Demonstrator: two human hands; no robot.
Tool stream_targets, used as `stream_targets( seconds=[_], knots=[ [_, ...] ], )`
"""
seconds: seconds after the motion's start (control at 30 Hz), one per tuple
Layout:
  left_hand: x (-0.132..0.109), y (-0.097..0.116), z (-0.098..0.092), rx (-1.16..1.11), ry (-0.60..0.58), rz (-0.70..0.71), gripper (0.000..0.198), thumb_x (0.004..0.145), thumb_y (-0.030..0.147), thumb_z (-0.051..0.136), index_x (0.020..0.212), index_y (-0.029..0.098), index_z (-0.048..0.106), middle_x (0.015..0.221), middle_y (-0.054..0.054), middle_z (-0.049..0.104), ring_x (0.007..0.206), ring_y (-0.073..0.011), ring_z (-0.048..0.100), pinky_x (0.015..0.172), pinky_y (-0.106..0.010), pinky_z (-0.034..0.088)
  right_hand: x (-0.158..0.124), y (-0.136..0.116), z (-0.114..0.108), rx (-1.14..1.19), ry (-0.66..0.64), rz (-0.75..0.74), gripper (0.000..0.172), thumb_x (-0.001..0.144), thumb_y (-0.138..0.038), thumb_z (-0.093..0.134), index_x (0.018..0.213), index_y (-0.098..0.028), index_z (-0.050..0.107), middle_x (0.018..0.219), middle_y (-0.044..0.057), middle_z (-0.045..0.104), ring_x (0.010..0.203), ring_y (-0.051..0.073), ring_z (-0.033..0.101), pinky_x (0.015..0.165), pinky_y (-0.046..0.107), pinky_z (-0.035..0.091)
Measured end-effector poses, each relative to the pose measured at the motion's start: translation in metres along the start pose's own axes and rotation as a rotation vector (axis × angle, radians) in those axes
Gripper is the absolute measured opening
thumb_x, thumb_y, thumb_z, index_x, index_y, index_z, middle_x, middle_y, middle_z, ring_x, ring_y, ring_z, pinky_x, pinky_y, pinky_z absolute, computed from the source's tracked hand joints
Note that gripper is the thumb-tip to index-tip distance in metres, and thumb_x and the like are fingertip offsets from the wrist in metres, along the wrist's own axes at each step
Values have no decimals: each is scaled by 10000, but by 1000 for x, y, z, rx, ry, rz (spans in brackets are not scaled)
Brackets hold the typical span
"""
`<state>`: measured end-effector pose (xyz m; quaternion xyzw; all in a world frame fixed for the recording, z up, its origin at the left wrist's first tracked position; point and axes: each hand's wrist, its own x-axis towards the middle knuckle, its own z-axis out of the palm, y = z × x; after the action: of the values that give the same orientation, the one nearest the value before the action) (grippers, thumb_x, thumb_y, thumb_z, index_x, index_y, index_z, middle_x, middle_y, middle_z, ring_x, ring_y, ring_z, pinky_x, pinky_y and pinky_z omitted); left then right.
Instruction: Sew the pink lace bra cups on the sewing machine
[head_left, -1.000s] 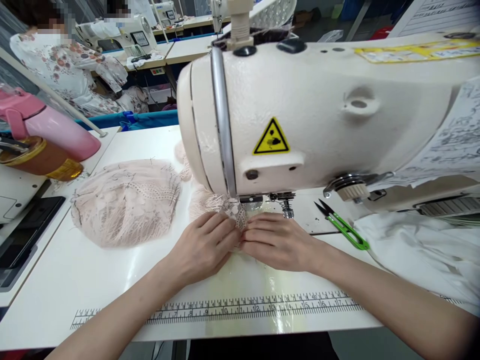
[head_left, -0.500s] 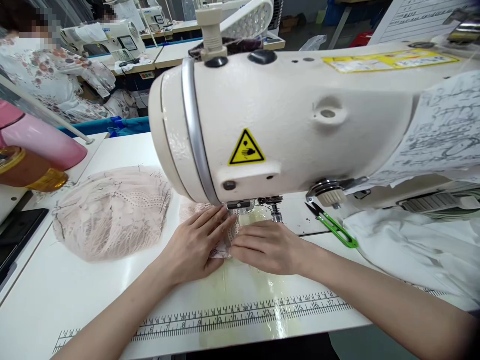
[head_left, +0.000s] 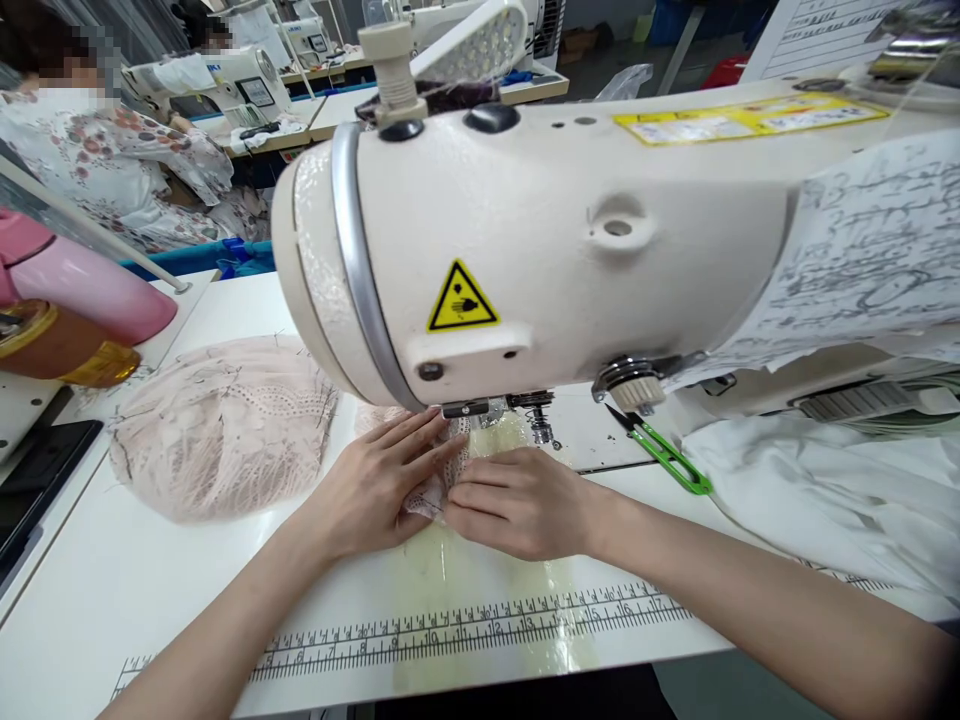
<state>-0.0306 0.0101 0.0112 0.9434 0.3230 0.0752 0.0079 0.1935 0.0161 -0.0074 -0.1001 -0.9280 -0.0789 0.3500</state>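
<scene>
A piece of pink lace fabric (head_left: 433, 493) lies under the head of a white sewing machine (head_left: 540, 240), partly hidden by my hands. My left hand (head_left: 379, 482) rests flat on it with the fingers stretched toward the needle area. Close to its right, my right hand (head_left: 517, 503) has its fingers curled together and pinches the near right edge of the lace. The needle itself is hidden behind the machine head. Another pink lace piece (head_left: 225, 430), rounded and with loose dark thread ends, lies on the table left of my left hand.
Green thread snips (head_left: 667, 455) and white cloth (head_left: 817, 490) lie at the right. A printed ruler (head_left: 465, 635) runs along the front of the table (head_left: 172, 590). At the left are a pink bottle (head_left: 90, 275), an amber jar (head_left: 67, 345) and a dark phone (head_left: 41, 480). Someone sits beyond.
My right hand has curled tighter on the lace edge and shifted slightly left. The left hand stays flat on the fabric. The camera view has moved a little.
</scene>
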Motion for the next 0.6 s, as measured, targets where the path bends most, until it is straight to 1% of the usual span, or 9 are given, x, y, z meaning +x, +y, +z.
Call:
stream_targets(
  seconds=[0.3,0.6],
  knots=[
    [2,0,-3,53,-7,-1,581,864,326,505,1421,175,440,1426,-148,493,1313,-297,484,1020,-507,479,0,0,0,-20,-15,-26,127,879,-126,574,793,-174,653,695,-44,647,688,96,565,564,229,468],
    [5,3,0,66,39,-28,560,877,330,494,1409,158,460,1390,-146,532,1282,-297,516,1014,-490,486,-2,4,0,-44,-29,-8,127,892,-124,560,829,-178,656,725,-47,668,718,98,586,617,226,498]
  ],
)
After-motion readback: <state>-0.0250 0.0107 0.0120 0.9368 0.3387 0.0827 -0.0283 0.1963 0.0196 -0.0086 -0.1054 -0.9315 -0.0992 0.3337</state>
